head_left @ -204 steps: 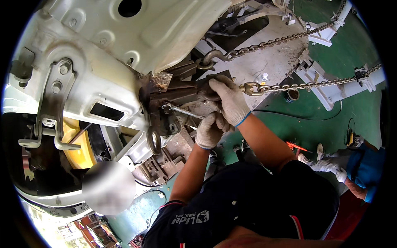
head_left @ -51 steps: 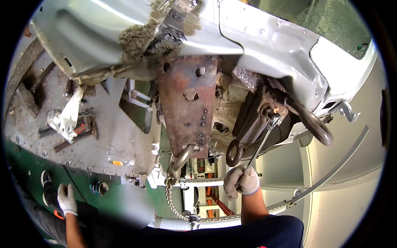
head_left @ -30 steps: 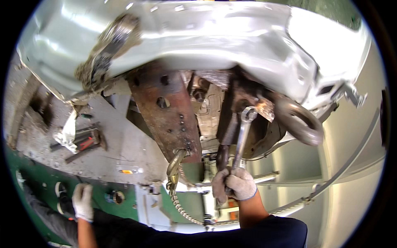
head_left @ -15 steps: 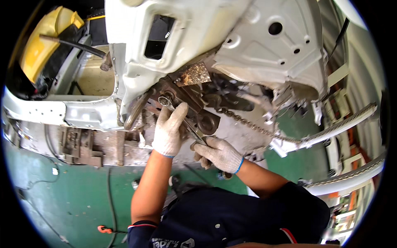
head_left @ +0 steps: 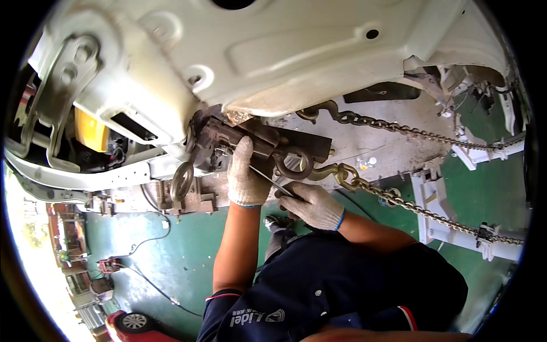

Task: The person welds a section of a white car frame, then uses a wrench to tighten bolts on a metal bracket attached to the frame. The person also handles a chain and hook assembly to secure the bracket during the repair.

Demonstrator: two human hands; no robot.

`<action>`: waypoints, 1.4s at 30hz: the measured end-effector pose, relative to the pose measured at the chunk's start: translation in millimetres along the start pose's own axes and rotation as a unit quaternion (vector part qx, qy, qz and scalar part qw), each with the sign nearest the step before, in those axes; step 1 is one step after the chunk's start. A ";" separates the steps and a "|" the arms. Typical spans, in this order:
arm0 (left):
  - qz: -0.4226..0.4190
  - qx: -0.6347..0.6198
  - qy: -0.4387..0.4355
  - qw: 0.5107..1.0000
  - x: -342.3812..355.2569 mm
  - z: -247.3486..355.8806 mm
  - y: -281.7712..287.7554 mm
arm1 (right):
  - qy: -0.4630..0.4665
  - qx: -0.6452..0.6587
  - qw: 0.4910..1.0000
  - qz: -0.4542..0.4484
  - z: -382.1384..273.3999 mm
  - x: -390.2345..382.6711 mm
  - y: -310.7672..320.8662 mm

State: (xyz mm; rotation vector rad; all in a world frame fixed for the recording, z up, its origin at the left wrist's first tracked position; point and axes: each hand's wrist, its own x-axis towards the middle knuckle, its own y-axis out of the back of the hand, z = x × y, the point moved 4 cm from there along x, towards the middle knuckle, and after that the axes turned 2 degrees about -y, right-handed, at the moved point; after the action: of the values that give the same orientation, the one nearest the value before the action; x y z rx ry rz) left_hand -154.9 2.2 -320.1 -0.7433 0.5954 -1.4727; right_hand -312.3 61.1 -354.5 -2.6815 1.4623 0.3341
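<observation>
My left hand (head_left: pixel 245 179), in a pale knit glove, is closed at the upper end of a long steel wrench (head_left: pixel 268 179), one finger lying up against a dark steel pulling clamp (head_left: pixel 239 131); its other fingertips are hidden. The wrench's head is mostly covered there. My right hand (head_left: pixel 310 205), also gloved, grips the lower end of the shaft. The clamp is fixed beneath a pale car body panel (head_left: pixel 307 62); from it hang a big ring (head_left: pixel 295 162) beside my hands and an oval loop (head_left: pixel 182 179) to the left.
Two hooked chains (head_left: pixel 399 205) run right to white pulling frames (head_left: pixel 433 194). A grimy platform (head_left: pixel 370 137) carries steel blocks (head_left: pixel 199 202). Hoses and a cable cross the green floor (head_left: pixel 182 256); a red car (head_left: pixel 137 322) is at lower left, a yellow part (head_left: pixel 91 125) inside the body.
About a second ago my left hand was apart, low at left, with my right alone on the wrench; now both are on it. The view has swung, showing both chains again.
</observation>
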 end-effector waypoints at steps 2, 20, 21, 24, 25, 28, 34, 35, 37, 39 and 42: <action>0.038 0.012 0.008 0.999 -1.3 -3.0 -0.2 | 0.054 -0.033 0.998 -0.009 1.5 2.4 7.4; 0.186 0.173 0.027 0.967 -17.9 7.3 9.5 | 0.134 0.160 0.978 0.006 -12.2 20.5 58.6; 0.173 0.174 0.031 0.969 -18.0 8.5 11.8 | 0.129 0.145 0.981 0.016 -16.4 27.3 57.3; 0.148 0.181 0.023 0.972 -17.9 11.0 19.5 | 0.109 0.131 0.985 -0.004 -24.9 45.9 49.4; 0.143 0.184 0.022 0.972 -18.1 11.4 21.0 | 0.095 0.153 0.984 -0.007 -24.6 49.7 48.0; 0.077 0.165 0.056 0.982 -16.2 13.0 16.3 | 0.117 0.254 0.960 -0.008 -25.1 52.1 42.4; 0.082 0.210 0.068 0.972 -30.0 14.2 16.3 | 0.128 0.378 0.915 -0.056 -27.1 57.1 30.5; 0.113 0.205 0.062 0.970 -37.5 15.6 23.0 | 0.093 0.346 0.933 -0.043 -23.8 59.4 30.0; 0.097 0.333 -0.010 0.938 -55.4 14.2 32.9 | 0.096 0.382 0.918 -0.048 -24.4 55.8 28.4; 0.101 0.300 0.008 0.948 -82.4 9.8 50.6 | 0.080 0.398 0.911 -0.066 -24.4 50.0 30.3; 0.201 0.235 0.091 0.947 -128.3 -26.9 90.6 | 0.034 0.373 0.927 -0.033 -28.8 49.0 33.0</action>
State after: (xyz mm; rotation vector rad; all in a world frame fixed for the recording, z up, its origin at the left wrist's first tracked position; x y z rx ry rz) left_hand -119.7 123.6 -417.0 -0.1012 0.4725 -1.2361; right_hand -309.7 -2.0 -335.9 -2.1157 1.1791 -0.2779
